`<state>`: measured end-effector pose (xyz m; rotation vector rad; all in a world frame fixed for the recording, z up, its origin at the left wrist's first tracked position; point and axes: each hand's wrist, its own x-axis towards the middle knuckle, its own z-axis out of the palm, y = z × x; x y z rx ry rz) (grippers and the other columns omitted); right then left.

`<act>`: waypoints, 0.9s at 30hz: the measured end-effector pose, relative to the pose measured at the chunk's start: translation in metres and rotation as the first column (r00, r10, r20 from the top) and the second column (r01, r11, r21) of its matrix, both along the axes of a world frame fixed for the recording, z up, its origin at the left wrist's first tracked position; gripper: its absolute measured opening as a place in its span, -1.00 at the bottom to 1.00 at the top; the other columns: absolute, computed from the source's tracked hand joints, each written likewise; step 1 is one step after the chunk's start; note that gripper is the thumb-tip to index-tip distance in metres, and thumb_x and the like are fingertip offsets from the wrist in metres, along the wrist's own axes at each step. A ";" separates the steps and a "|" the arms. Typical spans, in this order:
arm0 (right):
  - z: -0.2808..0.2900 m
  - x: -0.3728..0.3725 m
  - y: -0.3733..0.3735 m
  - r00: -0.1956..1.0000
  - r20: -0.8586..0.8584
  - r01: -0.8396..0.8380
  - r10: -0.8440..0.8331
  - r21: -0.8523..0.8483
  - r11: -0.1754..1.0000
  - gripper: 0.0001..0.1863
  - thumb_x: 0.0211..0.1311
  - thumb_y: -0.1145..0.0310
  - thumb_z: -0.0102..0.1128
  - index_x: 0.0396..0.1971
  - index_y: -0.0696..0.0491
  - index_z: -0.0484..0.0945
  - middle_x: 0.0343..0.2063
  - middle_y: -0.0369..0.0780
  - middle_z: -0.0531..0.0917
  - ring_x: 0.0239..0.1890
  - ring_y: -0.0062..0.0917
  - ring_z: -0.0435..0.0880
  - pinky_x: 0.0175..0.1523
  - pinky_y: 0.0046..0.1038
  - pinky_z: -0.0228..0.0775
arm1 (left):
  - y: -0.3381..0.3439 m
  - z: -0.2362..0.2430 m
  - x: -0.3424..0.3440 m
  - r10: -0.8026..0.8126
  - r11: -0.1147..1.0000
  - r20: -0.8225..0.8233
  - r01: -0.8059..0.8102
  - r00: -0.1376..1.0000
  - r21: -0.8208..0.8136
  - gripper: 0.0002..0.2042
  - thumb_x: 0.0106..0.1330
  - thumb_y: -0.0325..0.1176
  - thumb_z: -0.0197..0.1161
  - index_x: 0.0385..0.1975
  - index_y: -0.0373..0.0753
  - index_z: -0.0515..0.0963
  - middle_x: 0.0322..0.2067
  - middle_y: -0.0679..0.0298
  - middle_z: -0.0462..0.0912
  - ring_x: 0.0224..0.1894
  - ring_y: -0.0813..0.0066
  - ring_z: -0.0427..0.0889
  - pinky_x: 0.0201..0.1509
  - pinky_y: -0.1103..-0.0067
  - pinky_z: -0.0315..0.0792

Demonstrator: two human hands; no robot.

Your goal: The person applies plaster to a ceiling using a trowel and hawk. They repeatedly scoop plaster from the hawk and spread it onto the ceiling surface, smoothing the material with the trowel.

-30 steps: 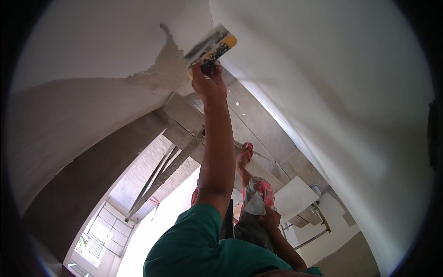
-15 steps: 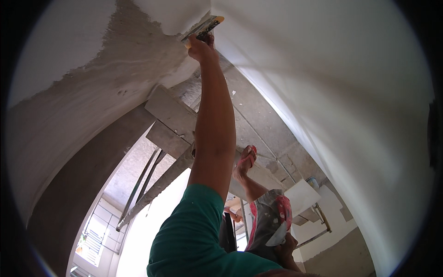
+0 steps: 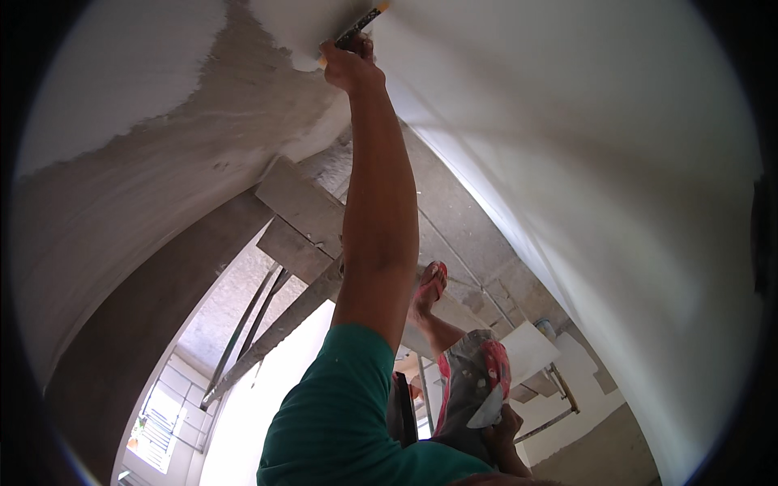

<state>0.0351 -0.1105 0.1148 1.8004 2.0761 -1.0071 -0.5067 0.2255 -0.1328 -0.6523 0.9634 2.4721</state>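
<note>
My left hand [image 3: 353, 69] is raised at the far end of my outstretched arm. Its fingers are closed around a wide filling knife [image 3: 356, 28] with a black back and yellow-orange ends. The knife is at the corner where the left wall [image 3: 267, 105] meets the smooth white right wall [image 3: 519, 97]; its blade edge is mostly hidden. Pale coating covers the left wall's upper part, with a ragged border against bare grey plaster. Low down by my leg, my right hand [image 3: 504, 428] grips a putty knife [image 3: 487, 410] with a pale, broad blade.
My foot in a red flip-flop [image 3: 433, 279] rests on plank staging [image 3: 300, 202]. Metal legs [image 3: 251, 316] of a support stand at the left, beside a bright opening. A pale board [image 3: 527, 352] and a small bucket [image 3: 545, 328] lie to the right.
My left hand and the filling knife have moved up and slightly left along the corner, and the knife's blade shows less. The right hand stays low with the putty knife.
</note>
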 end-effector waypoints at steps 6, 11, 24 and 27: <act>0.013 -0.003 -0.003 0.997 0.057 -0.048 0.055 -0.114 0.992 -0.74 -0.28 0.33 0.19 -0.53 0.09 0.39 -0.63 -0.08 0.52 -0.48 -0.09 0.56 -0.33 -0.14 0.32 | 0.000 0.112 0.002 0.026 1.000 -0.029 -0.026 0.999 0.016 -0.68 0.24 -0.16 0.03 -0.48 -0.35 0.40 -0.65 0.25 0.46 -0.62 0.51 0.41 -0.56 0.62 0.26; 0.020 0.006 -0.009 0.990 0.099 -0.089 0.105 -0.156 0.984 -0.69 -0.26 0.32 0.20 -0.40 0.07 0.44 -0.56 -0.06 0.58 -0.40 -0.09 0.59 -0.24 -0.12 0.36 | -0.004 0.213 0.002 0.017 0.998 -0.096 -0.011 0.995 0.055 -0.72 0.25 -0.22 -0.02 -0.38 -0.38 0.38 -0.56 0.18 0.49 -0.55 0.47 0.44 -0.53 0.61 0.31; 0.018 0.013 -0.009 0.973 0.139 -0.164 0.184 -0.147 0.975 -0.70 -0.25 0.23 0.22 -0.46 0.03 0.44 -0.57 -0.07 0.60 -0.44 -0.16 0.63 -0.32 -0.13 0.42 | -0.089 0.258 0.083 0.023 0.993 -0.095 -0.011 0.995 0.118 -0.82 0.21 -0.35 0.10 -0.28 -0.31 0.36 -0.44 0.15 0.47 -0.45 0.38 0.46 -0.41 0.51 0.42; 0.012 0.013 -0.011 0.986 0.097 -0.127 0.138 -0.111 0.986 -0.70 -0.29 0.23 0.24 -0.51 0.04 0.42 -0.62 -0.09 0.57 -0.47 -0.17 0.61 -0.36 -0.15 0.40 | -0.101 0.139 0.102 -0.089 0.996 0.048 0.089 0.995 0.019 -0.81 0.18 -0.38 0.17 -0.29 -0.31 0.38 -0.43 0.21 0.46 -0.47 0.46 0.45 -0.44 0.57 0.41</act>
